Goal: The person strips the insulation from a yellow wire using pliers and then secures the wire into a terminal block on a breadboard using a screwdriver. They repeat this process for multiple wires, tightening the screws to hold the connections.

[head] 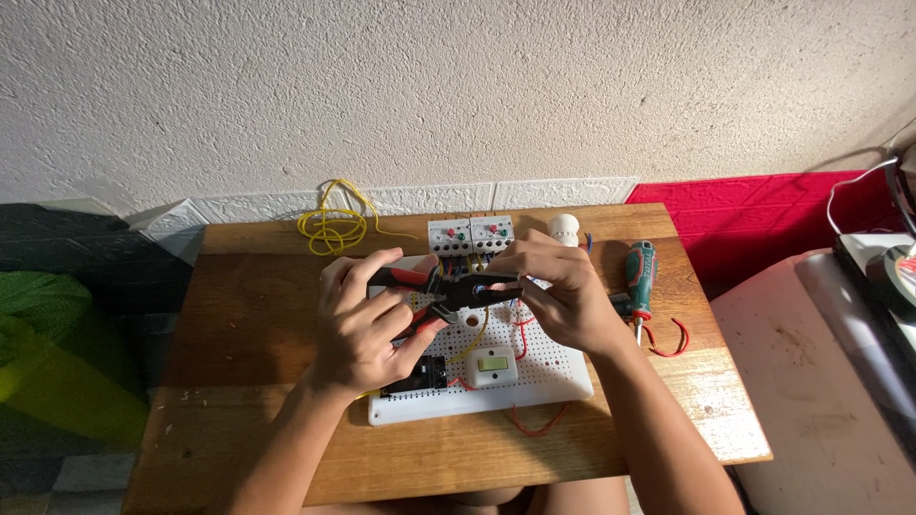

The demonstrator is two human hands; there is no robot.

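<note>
The white perforated board (558, 367) on the wooden table (239, 315) already carries two relay blocks (469, 235), a switch (491, 362) and some red and yellow wiring, though loose wire ends suggest the wiring is only partly done. Above the board, the left hand (363, 324) wraps tightly round red-handled pliers (453, 289). The right hand (558, 291) pinches a red wire (520, 329) at the plier tips, fingers narrow.

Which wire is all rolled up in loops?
The yellow wire, coiled at the back edge of the wooden table near the wall. The red wires lie loose in open curves beside the white pegboard, not rolled up.
</note>
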